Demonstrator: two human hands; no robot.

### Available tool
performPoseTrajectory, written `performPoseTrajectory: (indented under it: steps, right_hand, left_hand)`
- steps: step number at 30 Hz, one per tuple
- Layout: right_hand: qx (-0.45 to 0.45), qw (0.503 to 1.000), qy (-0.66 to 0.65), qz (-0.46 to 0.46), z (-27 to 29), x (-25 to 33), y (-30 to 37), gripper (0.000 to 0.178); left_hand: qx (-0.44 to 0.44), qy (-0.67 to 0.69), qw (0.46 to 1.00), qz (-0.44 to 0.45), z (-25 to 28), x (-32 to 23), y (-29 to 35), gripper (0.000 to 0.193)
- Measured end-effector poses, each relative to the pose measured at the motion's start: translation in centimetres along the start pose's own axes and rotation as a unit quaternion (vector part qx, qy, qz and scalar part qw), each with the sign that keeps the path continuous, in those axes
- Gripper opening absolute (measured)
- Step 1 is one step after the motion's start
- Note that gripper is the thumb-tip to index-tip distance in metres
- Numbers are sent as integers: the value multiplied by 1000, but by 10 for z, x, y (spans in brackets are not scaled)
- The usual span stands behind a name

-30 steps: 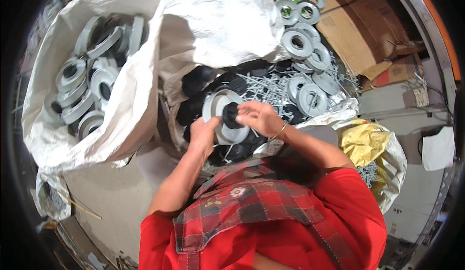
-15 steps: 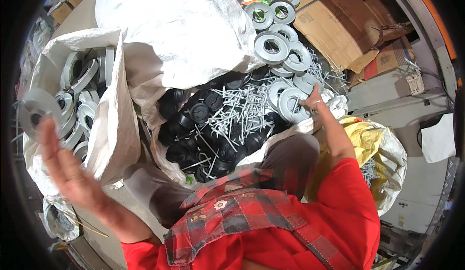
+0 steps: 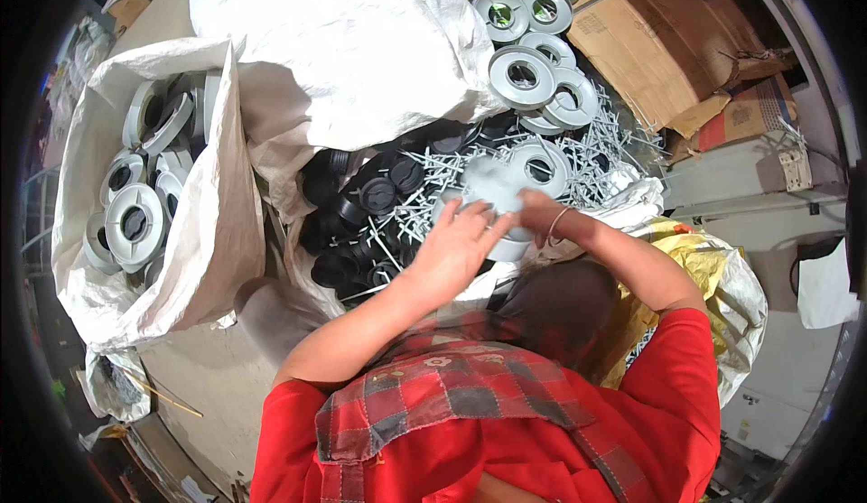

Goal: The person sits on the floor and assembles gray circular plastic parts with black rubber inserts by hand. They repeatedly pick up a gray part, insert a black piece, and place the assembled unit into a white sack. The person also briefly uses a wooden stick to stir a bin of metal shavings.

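Both my hands are together over the middle of the pile. My right hand has its fingers curled at the edge of a pale grey plastic ring, smeared by motion. My left hand has its fingers stretched out against the near side of that ring, the fingertips partly blurred. Just behind lies a second grey ring on light grey plastic sticks. Round black plastic caps are heaped left of my hands. More grey rings lie stacked farther back.
At the left stands an open white woven sack holding several grey rings. A large white sack bulges at the back. Cardboard boxes lie at the far right, and a yellow-lined sack is beside my right arm.
My left hand has come from the left sack to the middle; the ring near it now lies in that sack. My right hand has moved a little left and nearer with a ring.
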State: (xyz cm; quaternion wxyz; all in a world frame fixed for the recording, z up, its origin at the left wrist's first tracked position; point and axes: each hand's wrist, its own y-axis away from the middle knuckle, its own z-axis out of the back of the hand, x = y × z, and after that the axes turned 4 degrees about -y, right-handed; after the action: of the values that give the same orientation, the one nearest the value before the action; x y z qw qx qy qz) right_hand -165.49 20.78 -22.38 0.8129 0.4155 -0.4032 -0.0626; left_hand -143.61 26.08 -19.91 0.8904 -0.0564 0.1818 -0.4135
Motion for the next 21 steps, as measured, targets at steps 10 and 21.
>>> performPoseTrajectory:
  steps: [10,21]
  right_hand:
    - [-241,851,420,205,-27,59,-148,59]
    - [-245,835,417,262,-30,57,-171,33]
  left_hand:
    - [-80,469,695,539,36,74,92,17]
    - [-290,557,575,525,31,97,102,29]
